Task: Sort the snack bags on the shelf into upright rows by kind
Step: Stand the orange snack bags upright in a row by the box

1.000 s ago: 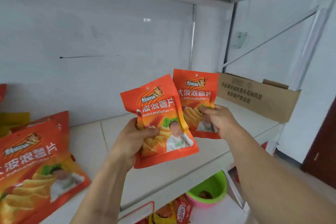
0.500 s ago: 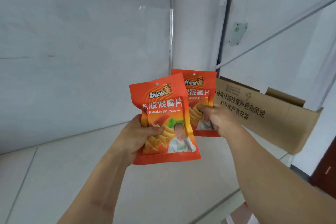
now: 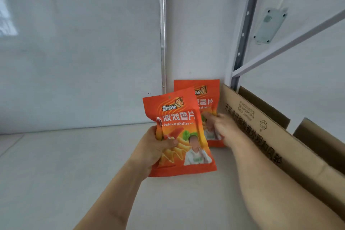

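Observation:
Each of my hands holds one orange snack bag with wavy chips printed on the front. My left hand (image 3: 155, 148) grips the nearer orange bag (image 3: 183, 147) by its left edge, upright, above the white shelf board (image 3: 74, 164). My right hand (image 3: 221, 129) is closed on the farther orange bag (image 3: 203, 97), which stands upright at the back of the shelf, close to the white back wall and beside the cardboard box (image 3: 265, 136). The near bag overlaps the lower left part of the far one.
A brown cardboard box with printed characters runs along the right side of the shelf. Behind it rise a perforated metal upright (image 3: 244, 30) and a diagonal brace (image 3: 291, 41). A vertical seam strip (image 3: 162, 30) divides the white back wall.
Both hands have carried the bags deeper and lower into the shelf's back right corner. The view has closed in; the bags at the left and the lower shelf have left the frame.

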